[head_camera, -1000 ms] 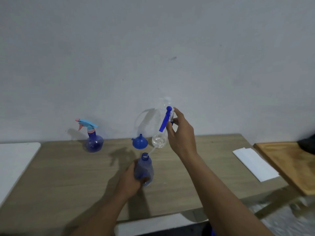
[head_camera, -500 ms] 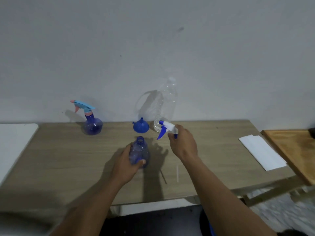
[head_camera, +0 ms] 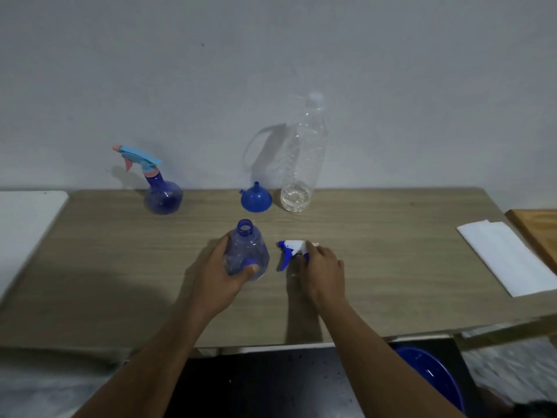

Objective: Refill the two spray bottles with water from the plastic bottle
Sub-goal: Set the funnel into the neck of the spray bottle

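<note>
My left hand grips an uncapped blue spray bottle standing upright on the wooden table, its mouth open. Right of it, my right hand holds the white and blue trigger head low on the tabletop. A blue funnel lies upside down behind the bottle. The clear plastic bottle stands capped at the back with a little water at its bottom. A second blue spray bottle, with a light blue and pink trigger, stands at the back left.
A folded white paper towel lies at the table's right end, beside a wooden board. A white surface adjoins the table's left end. A blue basin sits on the floor below the front edge. The wall rises right behind the table.
My right hand pulled the trigger head with its dip tube out of the blue bottle and lowered it to the table. My left hand set the bottle down upright.
</note>
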A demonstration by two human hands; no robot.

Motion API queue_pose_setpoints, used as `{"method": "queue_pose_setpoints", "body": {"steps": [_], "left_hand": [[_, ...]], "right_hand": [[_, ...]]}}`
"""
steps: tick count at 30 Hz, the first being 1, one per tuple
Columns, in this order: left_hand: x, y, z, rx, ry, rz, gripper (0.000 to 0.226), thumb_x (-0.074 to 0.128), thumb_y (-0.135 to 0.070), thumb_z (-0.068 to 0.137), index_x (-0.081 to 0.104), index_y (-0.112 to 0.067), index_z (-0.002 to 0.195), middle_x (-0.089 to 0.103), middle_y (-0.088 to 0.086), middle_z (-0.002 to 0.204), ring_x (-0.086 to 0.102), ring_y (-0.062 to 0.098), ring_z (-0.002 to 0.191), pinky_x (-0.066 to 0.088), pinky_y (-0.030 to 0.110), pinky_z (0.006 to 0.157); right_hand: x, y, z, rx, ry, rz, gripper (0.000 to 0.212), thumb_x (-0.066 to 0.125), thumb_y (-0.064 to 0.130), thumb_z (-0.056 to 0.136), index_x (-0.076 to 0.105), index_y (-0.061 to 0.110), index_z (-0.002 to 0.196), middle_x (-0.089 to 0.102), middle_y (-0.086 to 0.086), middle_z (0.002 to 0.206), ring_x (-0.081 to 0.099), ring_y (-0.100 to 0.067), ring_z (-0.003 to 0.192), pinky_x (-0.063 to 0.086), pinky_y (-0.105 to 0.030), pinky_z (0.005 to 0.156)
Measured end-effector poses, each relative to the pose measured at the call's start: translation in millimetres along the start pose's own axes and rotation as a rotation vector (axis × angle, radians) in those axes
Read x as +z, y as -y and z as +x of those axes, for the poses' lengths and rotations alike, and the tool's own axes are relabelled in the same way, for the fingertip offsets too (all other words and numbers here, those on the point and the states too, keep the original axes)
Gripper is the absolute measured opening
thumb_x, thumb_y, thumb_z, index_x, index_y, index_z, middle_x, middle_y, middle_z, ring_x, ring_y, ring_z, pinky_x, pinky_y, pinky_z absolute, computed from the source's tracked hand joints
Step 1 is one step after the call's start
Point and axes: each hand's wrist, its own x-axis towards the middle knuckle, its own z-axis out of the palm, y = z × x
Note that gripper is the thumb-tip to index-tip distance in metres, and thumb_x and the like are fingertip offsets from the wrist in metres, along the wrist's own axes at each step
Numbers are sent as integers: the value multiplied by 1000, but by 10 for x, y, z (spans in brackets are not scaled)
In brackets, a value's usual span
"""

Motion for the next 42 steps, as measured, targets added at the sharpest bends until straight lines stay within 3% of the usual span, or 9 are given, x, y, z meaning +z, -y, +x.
{"method": "queue_pose_setpoints", "body": {"steps": [6,9,12,15,17,22,28,38,42], "left_hand": [[-50,29,15,-27,-10,50,75,83,-20,78,45,-33,141,61,-15,126,58,-6,110,42,2,78],[-64,72,-20,-53,-51,51,76,83,-28,78,42,-33,141,58,-14,130,57,5,116,41,9,82],[-50,61,-66,-60,-85,62,74,83,-28,78,44,-27,140,58,-11,130,58,-2,110,43,6,79],[-25,35,-100,-55,-121,1,83,84,-19,76,38,-18,145,48,-10,136,50,-16,108,37,-5,81],[-18,27,-108,-52,-139,-15,89,85,-21,75,35,-20,149,44,-14,137,48,-15,111,35,-7,81],[-46,119,-23,-40,-145,-30,70,85,-26,76,51,-21,137,61,-12,124,58,-7,109,45,3,83],[-51,214,23,-26,-154,-45,68,85,-23,75,52,-17,135,63,-11,123,58,-8,109,47,8,89],[-37,315,43,-47,-125,-115,70,85,-28,75,48,-34,135,59,-23,125,56,-9,113,46,8,91],[-42,318,59,-49,-112,-139,70,85,-25,76,47,-36,133,59,-25,124,56,-10,112,45,6,89]], "right_hand": [[59,-47,-43,-44,58,16,54,36,42,105,29,22,155,43,-9,152,32,-29,142,30,-55,112],[-14,3,-92,-47,8,72,52,46,38,100,39,19,149,56,-12,136,48,-33,128,42,-51,102],[-151,110,-82,-64,-93,93,39,53,34,93,55,17,128,63,-11,116,59,-35,108,50,-45,85],[-276,296,64,-141,-80,91,43,55,31,95,53,14,134,59,-13,127,55,-35,117,49,-43,88],[-315,476,238,-211,-44,147,46,55,27,96,49,13,139,56,-14,132,55,-34,118,48,-42,88],[-250,949,816,-286,66,262,44,57,20,92,47,16,135,57,-12,125,59,-33,108,51,-42,83],[-97,1226,1311,-325,161,107,72,63,16,94,24,15,154,40,-19,144,52,-40,122,46,-46,96],[41,1263,1510,-404,196,-173,64,80,17,76,39,8,124,54,-19,116,61,-41,100,50,-42,73],[-54,1313,1500,-404,257,-241,78,83,25,76,36,16,138,53,-15,122,60,-39,105,50,-42,75]]}}
